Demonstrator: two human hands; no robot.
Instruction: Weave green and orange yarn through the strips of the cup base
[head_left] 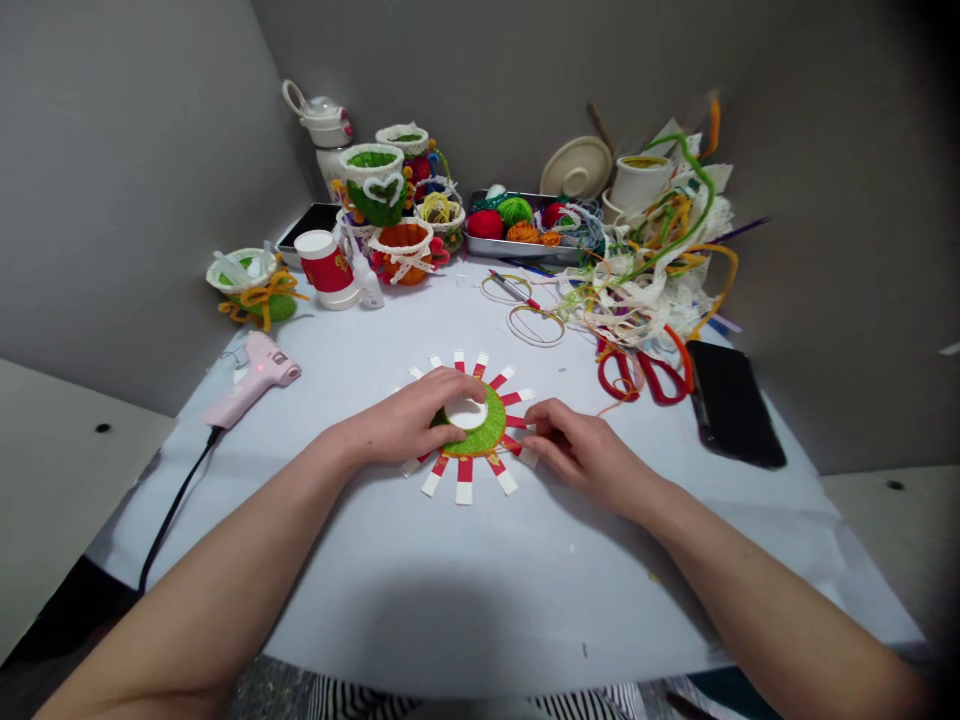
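A paper cup (465, 468), cut into red and white strips that fan out flat, lies on the table. Green yarn (491, 428) is woven round its white base (466, 413), with an orange strand along the outer edge. My left hand (420, 412) is over the cup's left side, thumb and fingers closed round the base. At the right-hand strips, my right hand (581, 445) pinches with thumb and forefinger. Orange yarn (613, 406) trails from the pile toward this hand; its part at the fingertips is mostly hidden.
A pink glue gun (253, 380) with a black cord lies at left. Red-handled scissors (645, 375) and a black phone (735, 405) are at right. Behind stand yarn-covered cups (375, 185), a red paper cup (326, 268), a metal tray (487, 247) of yarn balls and a lace pile (645, 290).
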